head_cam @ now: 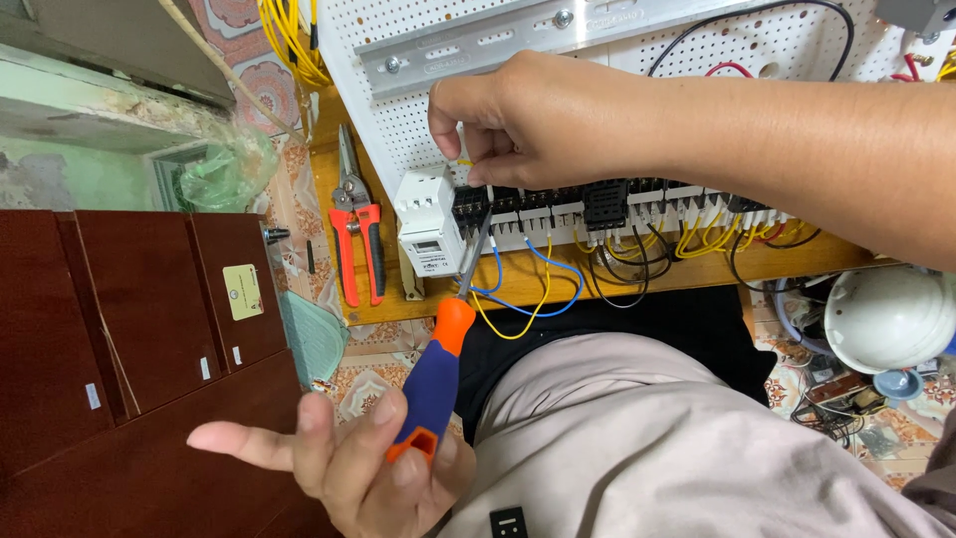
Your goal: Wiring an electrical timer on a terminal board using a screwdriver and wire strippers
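The left hand [368, 463] had its grip wrapped loosely around the blue-and-orange handle of a screwdriver [436, 369], thumb and lower fingers holding it while the index finger stuck out to the left. The screwdriver's shaft ran up and to the right, its tip at the black terminal blocks [558, 204] on the white perforated panel [398, 90].

The right hand [528, 120] reached in from the right, its grip pinched on a thin yellow wire [462, 159] just above the terminals, beside a white module [428, 224].

Blue wires [543, 284] and yellow ones looped below the terminals over the wooden tabletop [697, 264]. Red-handled pliers [356, 234] lay to the left of the module. A white dome [886, 319] sat at lower right, a dark red cabinet [139, 329] at left.
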